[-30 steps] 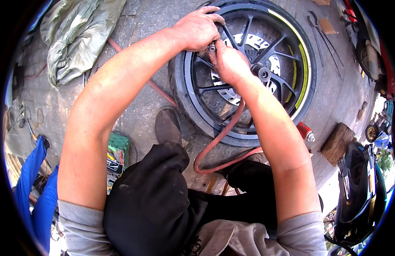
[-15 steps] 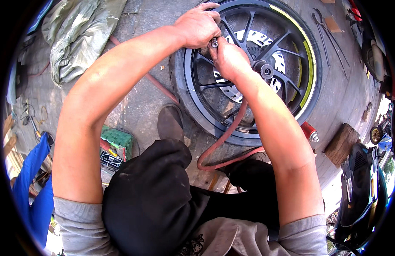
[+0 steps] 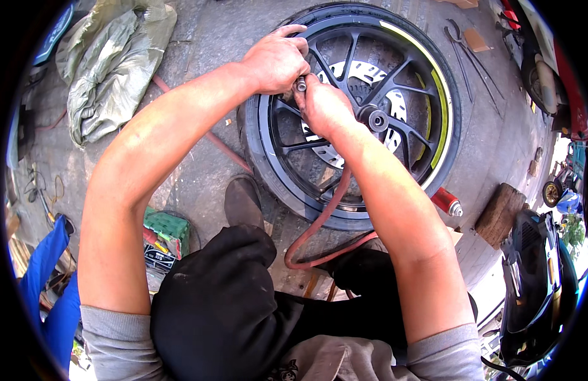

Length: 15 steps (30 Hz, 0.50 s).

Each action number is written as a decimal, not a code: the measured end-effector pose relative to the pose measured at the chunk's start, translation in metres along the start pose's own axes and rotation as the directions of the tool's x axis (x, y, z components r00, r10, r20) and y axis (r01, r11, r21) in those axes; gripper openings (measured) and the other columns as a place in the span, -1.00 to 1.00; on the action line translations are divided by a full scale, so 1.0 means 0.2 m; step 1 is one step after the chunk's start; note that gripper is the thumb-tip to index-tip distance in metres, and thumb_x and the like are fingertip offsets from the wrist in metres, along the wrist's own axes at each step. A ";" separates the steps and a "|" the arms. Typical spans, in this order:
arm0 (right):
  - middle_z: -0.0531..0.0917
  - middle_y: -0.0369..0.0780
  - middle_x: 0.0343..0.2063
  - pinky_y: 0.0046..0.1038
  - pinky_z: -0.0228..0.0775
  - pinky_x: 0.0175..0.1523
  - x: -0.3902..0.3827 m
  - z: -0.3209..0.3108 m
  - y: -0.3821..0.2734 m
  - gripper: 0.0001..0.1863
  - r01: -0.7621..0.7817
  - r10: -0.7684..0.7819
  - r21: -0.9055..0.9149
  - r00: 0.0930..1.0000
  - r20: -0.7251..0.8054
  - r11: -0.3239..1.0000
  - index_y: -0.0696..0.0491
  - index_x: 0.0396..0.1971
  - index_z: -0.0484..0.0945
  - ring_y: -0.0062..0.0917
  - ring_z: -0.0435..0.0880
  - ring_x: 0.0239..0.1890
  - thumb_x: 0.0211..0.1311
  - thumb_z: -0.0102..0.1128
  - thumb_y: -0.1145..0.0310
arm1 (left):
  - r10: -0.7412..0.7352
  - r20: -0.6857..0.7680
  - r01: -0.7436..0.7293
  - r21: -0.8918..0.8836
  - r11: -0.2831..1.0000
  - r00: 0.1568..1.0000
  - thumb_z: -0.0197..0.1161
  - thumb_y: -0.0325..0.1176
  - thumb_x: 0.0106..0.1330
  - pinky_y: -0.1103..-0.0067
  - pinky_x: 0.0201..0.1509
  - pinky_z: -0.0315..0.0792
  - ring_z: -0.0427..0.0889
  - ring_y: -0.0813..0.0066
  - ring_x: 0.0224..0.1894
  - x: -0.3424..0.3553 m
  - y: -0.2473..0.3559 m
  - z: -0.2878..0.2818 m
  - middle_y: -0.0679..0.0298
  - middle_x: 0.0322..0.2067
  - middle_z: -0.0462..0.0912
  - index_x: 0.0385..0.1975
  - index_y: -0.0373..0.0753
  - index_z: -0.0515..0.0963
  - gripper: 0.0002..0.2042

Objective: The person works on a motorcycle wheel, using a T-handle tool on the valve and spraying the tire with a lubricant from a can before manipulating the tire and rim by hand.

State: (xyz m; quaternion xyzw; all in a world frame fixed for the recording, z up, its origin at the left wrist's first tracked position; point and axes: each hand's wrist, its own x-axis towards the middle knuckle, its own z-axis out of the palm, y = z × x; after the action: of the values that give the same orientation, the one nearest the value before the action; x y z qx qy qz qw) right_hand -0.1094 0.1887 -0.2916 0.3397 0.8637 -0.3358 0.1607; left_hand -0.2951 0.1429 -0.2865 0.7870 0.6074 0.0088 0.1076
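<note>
L hand curled at wheel's upper-left edge, exact grip hidden, can't tell; R hand closed round metal fitting. Vs 1 s ago: same spot, only my view's shifted, so I'd judge work there's ongoing. Hose loops below; wheel's on floor, red can just beside

Well back from the bare fingers, grey short sleeves end in hemmed cuffs; between them, a greyish shirt front bears a dark print. Nearer the fingers come black trousers, then a dark shoe.
</note>
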 end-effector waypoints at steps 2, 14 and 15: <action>0.80 0.16 -0.13 0.10 0.58 0.15 0.01 0.01 0.00 -0.48 -0.001 0.001 -0.008 1.000 0.009 1.000 0.17 0.20 0.49 0.17 0.78 -0.01 0.75 -0.13 -0.02 | -0.004 -0.021 0.004 -0.008 1.000 1.000 0.47 -0.23 0.07 0.20 0.78 0.10 0.72 0.45 0.19 -0.01 -0.01 0.01 0.35 -0.26 0.83 -0.32 0.08 0.88 -0.82; 0.80 0.17 -0.10 0.10 0.58 0.16 0.01 0.01 -0.01 -0.52 -0.016 0.017 -0.021 1.000 0.022 1.000 0.17 0.23 0.48 0.16 0.78 0.00 0.71 -0.03 0.04 | -0.015 0.001 0.015 -0.056 0.998 1.000 0.45 -0.31 0.08 0.16 0.77 0.13 0.72 0.43 0.17 -0.01 0.00 0.00 0.34 -0.24 0.81 -0.33 0.03 0.87 -0.83; 0.80 0.17 -0.10 0.10 0.58 0.16 0.02 0.00 -0.01 -0.53 -0.019 0.019 -0.013 1.000 0.023 1.000 0.17 0.23 0.47 0.16 0.78 0.00 0.70 -0.02 0.05 | -0.015 -0.002 0.015 -0.056 0.998 1.000 0.44 -0.32 0.09 0.16 0.77 0.13 0.72 0.43 0.17 -0.01 0.00 0.00 0.34 -0.24 0.81 -0.33 0.03 0.87 -0.84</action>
State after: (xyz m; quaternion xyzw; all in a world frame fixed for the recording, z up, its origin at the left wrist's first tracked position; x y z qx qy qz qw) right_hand -0.1133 0.1882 -0.2925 0.3427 0.8608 -0.3325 0.1762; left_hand -0.2966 0.1402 -0.2862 0.7792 0.6129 0.0257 0.1288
